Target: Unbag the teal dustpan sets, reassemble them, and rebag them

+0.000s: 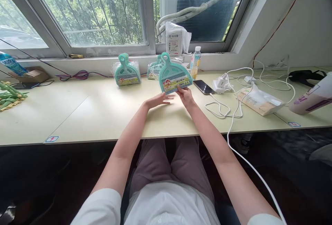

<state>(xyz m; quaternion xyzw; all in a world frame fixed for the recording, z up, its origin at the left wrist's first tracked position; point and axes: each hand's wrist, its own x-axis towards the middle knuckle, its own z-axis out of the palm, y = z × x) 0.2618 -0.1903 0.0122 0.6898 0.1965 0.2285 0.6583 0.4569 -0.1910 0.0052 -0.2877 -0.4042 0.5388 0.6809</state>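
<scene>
A teal toy-sized dustpan (175,73) with a round looped handle and a printed label is held upright above the table. My right hand (185,96) pinches its lower edge, thumb on the label side. Below its lower left corner is my left hand (157,100), fingers stretched out and apart; whether the fingertips touch the dustpan is hard to tell. Behind the held one stands another teal dustpan (153,68) in clear wrap, partly hidden. To the left, a wrapped dustpan set (127,71) leans upright near the wall.
Right of the hands are a drink bottle (195,62), a phone (203,87), a white charger (222,84), looping white cables and a tissue pack (260,101). A white box (174,41) is on the sill. Green stalks (10,95) lie far left; a tumbler (312,95) tilts far right.
</scene>
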